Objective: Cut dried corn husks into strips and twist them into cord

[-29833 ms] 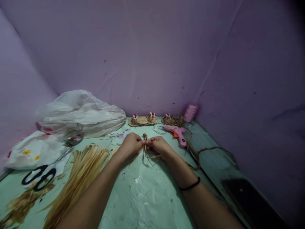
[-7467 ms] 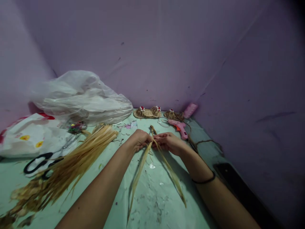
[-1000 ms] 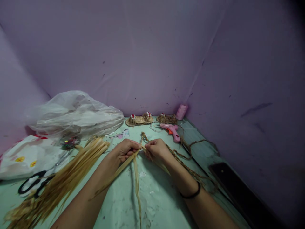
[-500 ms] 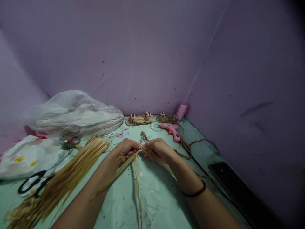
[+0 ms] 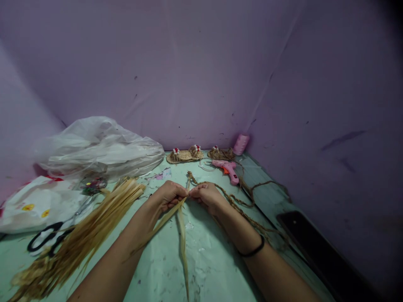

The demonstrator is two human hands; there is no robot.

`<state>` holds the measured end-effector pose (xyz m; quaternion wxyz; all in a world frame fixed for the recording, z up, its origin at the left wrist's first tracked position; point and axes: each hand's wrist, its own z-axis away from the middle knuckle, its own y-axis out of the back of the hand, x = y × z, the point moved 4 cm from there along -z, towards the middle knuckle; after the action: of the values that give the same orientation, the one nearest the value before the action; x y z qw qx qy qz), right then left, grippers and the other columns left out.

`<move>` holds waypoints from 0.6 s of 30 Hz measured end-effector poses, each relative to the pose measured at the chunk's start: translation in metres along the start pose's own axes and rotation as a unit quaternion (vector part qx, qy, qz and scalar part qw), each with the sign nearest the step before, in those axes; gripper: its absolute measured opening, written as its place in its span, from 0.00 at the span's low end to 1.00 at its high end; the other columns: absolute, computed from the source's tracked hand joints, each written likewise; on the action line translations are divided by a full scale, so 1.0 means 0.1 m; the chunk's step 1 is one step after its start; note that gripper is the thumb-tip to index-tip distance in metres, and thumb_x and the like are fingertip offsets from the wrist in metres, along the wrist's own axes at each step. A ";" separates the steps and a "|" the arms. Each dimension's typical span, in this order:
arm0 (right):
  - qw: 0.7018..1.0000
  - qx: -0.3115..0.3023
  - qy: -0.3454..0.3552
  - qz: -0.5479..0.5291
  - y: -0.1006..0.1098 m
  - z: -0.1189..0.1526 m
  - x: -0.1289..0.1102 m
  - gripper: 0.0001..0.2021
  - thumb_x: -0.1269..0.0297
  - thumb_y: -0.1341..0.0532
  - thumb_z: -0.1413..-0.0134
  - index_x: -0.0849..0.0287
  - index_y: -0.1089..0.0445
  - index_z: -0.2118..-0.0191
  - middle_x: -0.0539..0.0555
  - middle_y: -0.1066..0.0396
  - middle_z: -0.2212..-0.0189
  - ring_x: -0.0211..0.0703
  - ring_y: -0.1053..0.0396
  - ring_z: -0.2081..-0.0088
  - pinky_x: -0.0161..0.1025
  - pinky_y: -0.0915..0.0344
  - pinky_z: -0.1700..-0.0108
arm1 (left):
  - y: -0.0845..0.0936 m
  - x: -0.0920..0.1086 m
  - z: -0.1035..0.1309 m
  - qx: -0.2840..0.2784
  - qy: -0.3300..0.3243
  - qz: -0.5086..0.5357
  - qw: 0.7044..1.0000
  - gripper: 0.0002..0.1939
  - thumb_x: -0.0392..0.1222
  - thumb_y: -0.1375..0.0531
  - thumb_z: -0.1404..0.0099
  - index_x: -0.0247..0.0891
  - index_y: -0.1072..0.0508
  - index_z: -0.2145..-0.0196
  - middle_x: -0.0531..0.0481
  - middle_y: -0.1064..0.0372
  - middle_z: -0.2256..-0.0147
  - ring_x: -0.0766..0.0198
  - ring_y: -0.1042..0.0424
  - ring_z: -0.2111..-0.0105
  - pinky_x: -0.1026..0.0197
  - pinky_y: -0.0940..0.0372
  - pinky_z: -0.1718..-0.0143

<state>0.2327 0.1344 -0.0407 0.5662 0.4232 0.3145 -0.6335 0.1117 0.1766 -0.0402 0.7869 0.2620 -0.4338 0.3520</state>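
Pale dried fibre strips (image 5: 181,235) meet at the middle of the table, where both my hands pinch them close together. My left hand (image 5: 170,194) is closed on the strips; one trails back along my left forearm and another hangs down toward me. My right hand (image 5: 206,196) is closed at the same spot, its fingertips nearly touching the left ones, and its own strip is mostly hidden behind it. Just beyond the fingers, the strips run up to a knotted end (image 5: 189,175) of a brown braided cord (image 5: 231,199), which curves away to the right.
A bundle of dried fibre (image 5: 91,226) and black-handled scissors (image 5: 44,239) lie left, near plastic bags (image 5: 103,147). At the back are woven slippers (image 5: 185,157), a pink glue gun (image 5: 227,168) and a pink thread spool (image 5: 241,144). A dark phone-like object (image 5: 317,251) lies right.
My right hand has turned and closed in more tightly beside the left. The strip that fanned out under it no longer shows, while more of the braided cord is visible.
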 end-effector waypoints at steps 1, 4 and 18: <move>1.000 0.004 0.005 0.009 0.01 -0.01 0.01 0.05 0.77 0.43 0.66 0.65 0.36 0.84 0.44 0.45 0.92 0.26 0.54 0.88 0.29 0.61 0.85 | -0.01 0.00 -0.01 0.009 -0.008 -0.015 1.000 0.09 0.40 0.43 0.58 0.37 0.41 0.88 0.60 0.55 0.91 0.76 0.60 0.90 0.67 0.65 0.87; 0.999 0.010 0.008 0.030 0.01 -0.03 0.03 0.08 0.74 0.42 0.67 0.62 0.41 0.87 0.42 0.51 0.93 0.27 0.57 0.88 0.31 0.62 0.84 | -0.03 0.02 -0.01 0.035 -0.027 -0.059 0.997 0.07 0.38 0.44 0.59 0.36 0.38 0.88 0.60 0.53 0.91 0.75 0.58 0.89 0.67 0.63 0.86; 1.000 -0.013 0.013 0.016 -0.02 -0.07 0.12 0.08 0.72 0.45 0.67 0.59 0.45 0.87 0.42 0.52 0.93 0.29 0.57 0.88 0.32 0.63 0.84 | -0.33 0.29 0.34 0.176 -0.056 -0.387 0.903 0.05 0.34 0.42 0.58 0.38 0.35 0.86 0.49 0.41 0.84 0.58 0.37 0.78 0.61 0.49 0.75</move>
<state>0.2322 0.1354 -0.0544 0.5777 0.4288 0.3237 -0.6145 0.1314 0.1418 -0.0018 0.7764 0.5632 -0.2728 0.0750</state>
